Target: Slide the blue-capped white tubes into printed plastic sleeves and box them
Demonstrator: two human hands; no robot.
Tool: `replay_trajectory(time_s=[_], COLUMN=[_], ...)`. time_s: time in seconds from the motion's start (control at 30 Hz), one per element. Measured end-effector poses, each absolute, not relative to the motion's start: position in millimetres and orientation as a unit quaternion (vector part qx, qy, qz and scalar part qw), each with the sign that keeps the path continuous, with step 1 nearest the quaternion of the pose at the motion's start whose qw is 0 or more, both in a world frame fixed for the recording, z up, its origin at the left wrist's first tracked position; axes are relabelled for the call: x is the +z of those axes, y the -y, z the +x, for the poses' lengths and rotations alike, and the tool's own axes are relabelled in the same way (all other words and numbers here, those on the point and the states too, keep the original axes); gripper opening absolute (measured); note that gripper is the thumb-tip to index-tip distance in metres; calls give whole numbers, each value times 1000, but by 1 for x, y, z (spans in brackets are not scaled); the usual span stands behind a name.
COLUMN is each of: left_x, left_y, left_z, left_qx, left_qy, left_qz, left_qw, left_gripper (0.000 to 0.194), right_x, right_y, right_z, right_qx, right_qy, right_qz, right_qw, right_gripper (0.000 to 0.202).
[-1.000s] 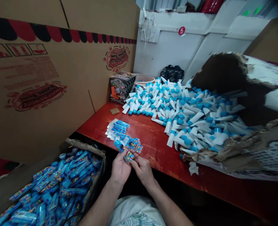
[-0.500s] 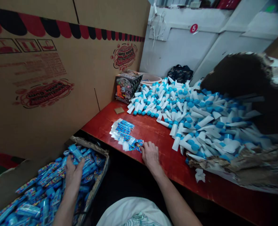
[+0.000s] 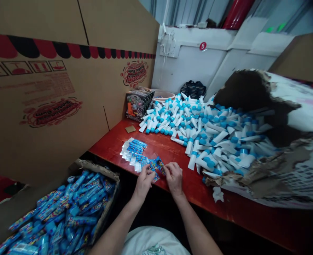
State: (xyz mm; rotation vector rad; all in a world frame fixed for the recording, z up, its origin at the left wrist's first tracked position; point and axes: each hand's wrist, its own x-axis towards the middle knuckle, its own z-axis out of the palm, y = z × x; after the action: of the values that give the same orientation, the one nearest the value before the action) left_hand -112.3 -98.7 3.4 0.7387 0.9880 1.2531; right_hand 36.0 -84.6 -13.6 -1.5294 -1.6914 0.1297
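Both hands meet at the front edge of the red table (image 3: 108,142), over a small blue printed plastic sleeve (image 3: 156,164). My right hand (image 3: 174,178) pinches the sleeve's right end between thumb and fingers. My left hand (image 3: 143,183) is closed at its lower left side, fingertips together on the film. Just beyond lies a fanned stack of similar sleeves (image 3: 135,150) with clear ends. White tubes with blue caps (image 3: 196,124) are heaped across the table behind and to the right.
At lower left an open carton (image 3: 114,177) is full of blue wrapped tubes (image 3: 79,202). A tall printed cardboard box (image 3: 52,85) walls off the left. A torn carton (image 3: 291,170) stands right; a display box (image 3: 139,104), pink basin (image 3: 165,95) and dark bag (image 3: 193,89) sit behind.
My left hand has left the carton of wrapped tubes and come across to the sleeve. My right hand has drawn the sleeve slightly away from the stack. The view has shifted.
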Motion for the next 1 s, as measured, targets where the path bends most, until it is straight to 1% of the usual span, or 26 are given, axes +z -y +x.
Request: replay_trajectory(time_s=[0.03,0.1,0.17,0.23,0.33,0.37,0.43,0.53,0.57,0.63,0.7,0.77,0.8,0.9,1.0], left_x=[4,5,5,4,-1,-3,-5,-5,-3,1,5,8,8,8,9], left_y=[94,87,81,76,71,70,68,61,57,48,38,29,26,22,22], left_z=[-104,-92,-82,-75,-70,-68,-66,-63,-62,-64,-68,-74,-77,-88,-97], left_qx=[540,517,505,515,532,536,546,558,561,576,601,613,611,595,594], left_qy=[-416,-396,-390,-390,-394,-395,-396,-402,-404,-399,-381,-361,-353,-336,-325], left_qz=[321,338,353,351,351,356,363,346,329,275,210,159,143,105,63], left_qw=[657,680,684,677,663,656,643,638,644,658,671,684,694,722,733], left_gripper=[33,22,19,22,26,26,27,29,30,30,28,28,27,19,10], right_x=[-10,-4,-1,-2,-11,-15,-22,-25,-22,-13,-1,10,13,16,10], right_y=[89,96,99,97,89,87,81,70,64,46,21,-8,-22,-56,-72], right_z=[37,40,43,46,50,50,49,46,46,51,62,75,82,96,98], right_qx=[43,44,89,201,387,420,435,411,382,280,153,68,35,-9,-5], right_qy=[680,688,664,617,541,523,495,508,539,611,648,639,630,620,636], right_qz=[-601,-586,-580,-568,-540,-535,-539,-549,-564,-610,-662,-704,-725,-755,-751], right_qw=[417,427,464,506,516,514,526,521,496,420,345,302,277,211,176], right_gripper=[21,18,16,23,27,30,39,49,51,52,45,28,27,31,27])
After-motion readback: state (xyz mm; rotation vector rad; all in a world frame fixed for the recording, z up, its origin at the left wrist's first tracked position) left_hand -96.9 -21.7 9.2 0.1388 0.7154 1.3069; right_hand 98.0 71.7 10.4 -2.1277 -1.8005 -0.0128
